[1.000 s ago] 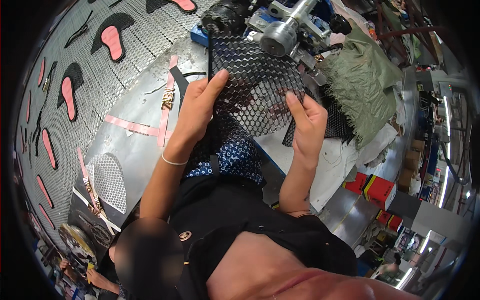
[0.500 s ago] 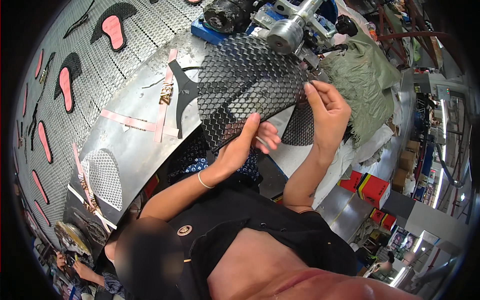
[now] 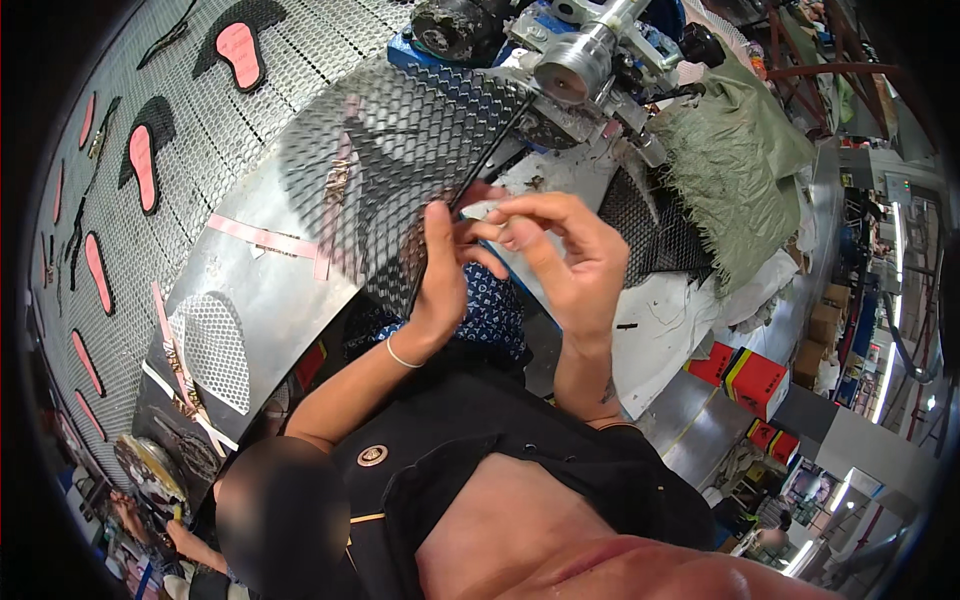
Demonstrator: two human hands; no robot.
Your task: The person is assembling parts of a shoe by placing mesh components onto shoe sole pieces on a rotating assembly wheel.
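Your left hand, half-curled, holds a black plastic lattice-mesh sheet; your right hand, fingertips nearly pinched, sits alongside, any hold unclear.

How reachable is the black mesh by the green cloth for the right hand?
Probably yes: the right hand appears close beside that black mesh, with nothing visible between them.

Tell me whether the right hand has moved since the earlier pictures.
Yes: judged against the greenish sack, the right hand has moved leftward in the view, away from the sack and in close to the left hand.
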